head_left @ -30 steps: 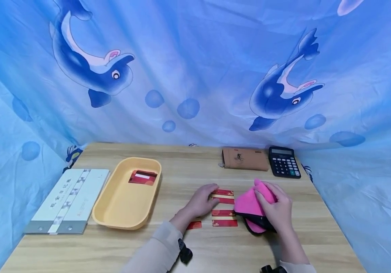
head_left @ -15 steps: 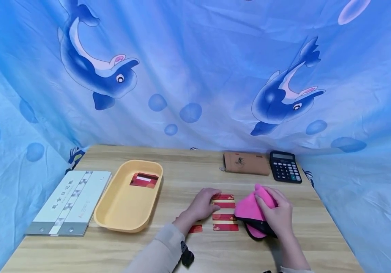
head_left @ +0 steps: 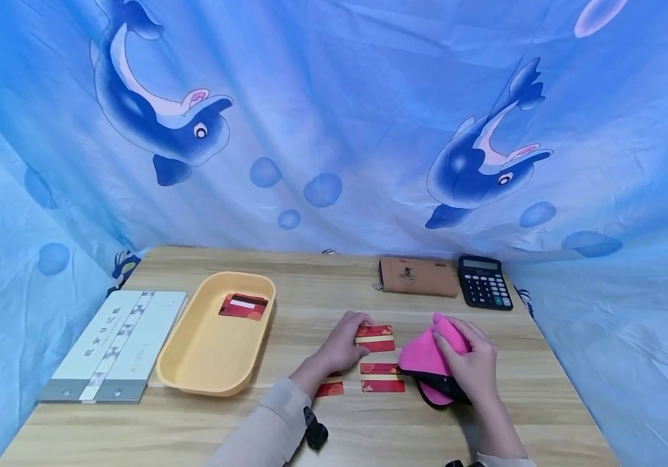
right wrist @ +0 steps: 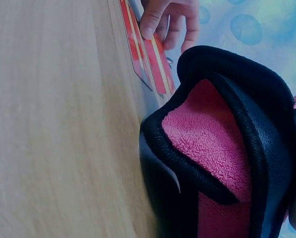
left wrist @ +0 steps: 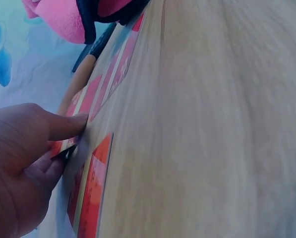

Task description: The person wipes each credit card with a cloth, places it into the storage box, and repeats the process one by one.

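Left fingers [left wrist: 68,127] pinch the far card [head_left: 376,338], perhaps slightly raised from the worktop [head_left: 299,298]; the angles hardly settle it. Right fingers [head_left: 477,332] grip the cloth [head_left: 424,353] at that card's four o'clock. Work looks partway: at nine o'clock the tray [head_left: 211,357] bears a red card [head_left: 243,308], seemingly done; the pinched one, the near card [head_left: 382,385] at six and the left card [head_left: 329,389] past seven seem left.

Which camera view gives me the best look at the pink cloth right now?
The head view: it shows the pink cloth uncropped, gripped by the right hand. The right wrist view is closer, showing fluffy pink and black edging, but cuts it off below. The left wrist view catches only part, at its top edge.
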`<action>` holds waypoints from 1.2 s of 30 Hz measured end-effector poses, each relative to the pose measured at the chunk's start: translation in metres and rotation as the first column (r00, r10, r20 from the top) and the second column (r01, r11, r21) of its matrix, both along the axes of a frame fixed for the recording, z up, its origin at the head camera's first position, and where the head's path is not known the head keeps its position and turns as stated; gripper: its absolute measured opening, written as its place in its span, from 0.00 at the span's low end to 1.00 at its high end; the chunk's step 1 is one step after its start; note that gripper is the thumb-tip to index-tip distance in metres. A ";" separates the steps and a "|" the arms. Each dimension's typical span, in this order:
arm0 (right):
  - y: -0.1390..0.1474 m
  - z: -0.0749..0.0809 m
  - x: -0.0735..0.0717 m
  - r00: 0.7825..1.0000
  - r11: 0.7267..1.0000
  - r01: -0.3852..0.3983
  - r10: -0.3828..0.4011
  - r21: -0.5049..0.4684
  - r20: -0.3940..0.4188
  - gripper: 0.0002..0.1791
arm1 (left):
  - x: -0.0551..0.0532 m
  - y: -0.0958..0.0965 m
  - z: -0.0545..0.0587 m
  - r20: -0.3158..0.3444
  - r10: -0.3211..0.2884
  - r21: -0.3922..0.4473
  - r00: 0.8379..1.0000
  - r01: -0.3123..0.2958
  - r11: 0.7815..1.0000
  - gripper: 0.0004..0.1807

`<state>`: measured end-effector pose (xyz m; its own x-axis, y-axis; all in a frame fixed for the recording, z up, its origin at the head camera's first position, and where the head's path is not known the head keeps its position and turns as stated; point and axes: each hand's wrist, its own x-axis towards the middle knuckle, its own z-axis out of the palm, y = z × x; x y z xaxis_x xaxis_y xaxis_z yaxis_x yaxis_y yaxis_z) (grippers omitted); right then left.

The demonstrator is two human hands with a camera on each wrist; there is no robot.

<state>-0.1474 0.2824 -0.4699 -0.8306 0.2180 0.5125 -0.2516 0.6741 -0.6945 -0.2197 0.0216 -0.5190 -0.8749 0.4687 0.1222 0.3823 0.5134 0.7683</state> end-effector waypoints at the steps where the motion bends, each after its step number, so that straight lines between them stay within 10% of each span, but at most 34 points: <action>1: 0.000 0.000 0.000 1.000 1.000 0.000 0.000 -0.001 -0.002 0.21 | 0.000 -0.001 0.000 0.004 0.010 0.019 1.000 -0.010 1.000 0.32; 9: -0.001 -0.004 -0.002 0.999 1.000 -0.020 0.019 -0.023 -0.034 0.21 | -0.006 -0.007 -0.003 0.155 0.184 0.235 0.971 -0.217 0.947 0.44; 18: -0.011 0.001 -0.007 0.996 0.996 -0.077 0.076 -0.037 -0.043 0.21 | -0.008 -0.024 0.032 0.413 0.378 0.425 0.829 -0.542 0.725 0.16; 24: -0.020 0.007 -0.011 0.987 0.991 -0.135 0.133 -0.019 -0.085 0.22 | -0.009 -0.042 0.071 0.471 0.282 0.602 0.836 -0.538 0.590 0.19; 36: -0.049 0.030 -0.017 0.953 0.972 -0.235 0.234 0.018 -0.191 0.22 | 0.008 -0.062 0.106 0.361 0.172 0.625 0.917 -0.375 0.684 0.20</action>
<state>-0.1646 0.2338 -0.4395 -0.7454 0.0312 0.6659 -0.5306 0.5770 -0.6209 -0.2119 -0.0401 -0.4128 -0.9946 0.0839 0.0617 0.0507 -0.1273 0.9906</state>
